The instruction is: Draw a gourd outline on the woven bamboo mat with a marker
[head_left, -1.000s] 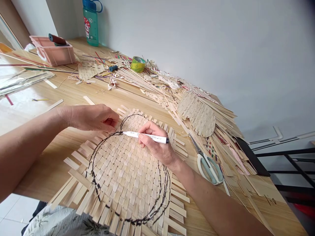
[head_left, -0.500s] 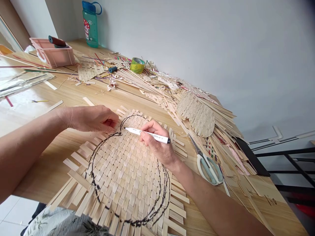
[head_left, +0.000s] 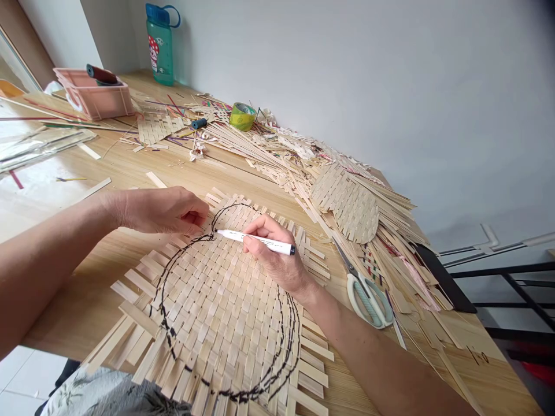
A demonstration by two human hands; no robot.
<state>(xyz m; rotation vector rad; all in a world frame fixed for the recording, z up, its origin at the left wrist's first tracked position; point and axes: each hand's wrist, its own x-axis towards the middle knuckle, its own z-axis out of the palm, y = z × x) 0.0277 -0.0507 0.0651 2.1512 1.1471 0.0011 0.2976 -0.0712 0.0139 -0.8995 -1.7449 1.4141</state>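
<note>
A woven mat of pale flat wood strips lies on the table, its loose strip ends sticking out all round. Black marker lines on it form a rounded outline, doubled in places, with a notch at the upper left. My right hand grips a white marker pen, tip at that notch, its dark end pointing right. At the mat's upper left edge rests my left hand, fingers curled in; whatever they may hold is hidden.
White-handled scissors lie right of the mat, beside a trimmed woven piece. Loose strips pile along the wall. Farther back are a roll of tape, a thread spool, a pink basket and a teal bottle.
The marker's tip has shifted slightly left and down to the notch in the outline, my right hand moving with it. My left hand has stayed put.
</note>
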